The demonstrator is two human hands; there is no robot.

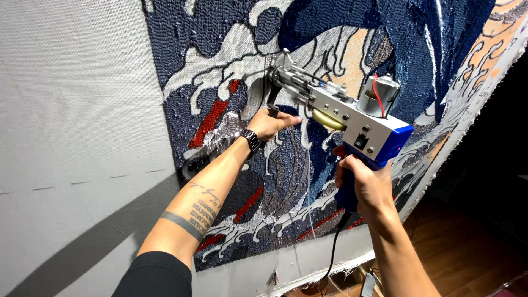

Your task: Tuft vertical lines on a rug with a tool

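A tufting gun (352, 118) with a silver body, small motor and blue grip points its needle end into a stretched cloth (71, 110). My right hand (367, 184) grips the blue handle from below. My left hand (270, 123), with a dark bracelet at the wrist, holds the gun's front handle near the needle, right against the cloth. The cloth carries a tufted picture (286, 181) of waves in dark blue, grey, white and red.
The left part of the cloth is bare grey with a dashed line. A black cord (333, 250) hangs from the gun's handle. The cloth's frayed lower edge (330, 272) runs above a wooden floor (467, 253); the far right is dark.
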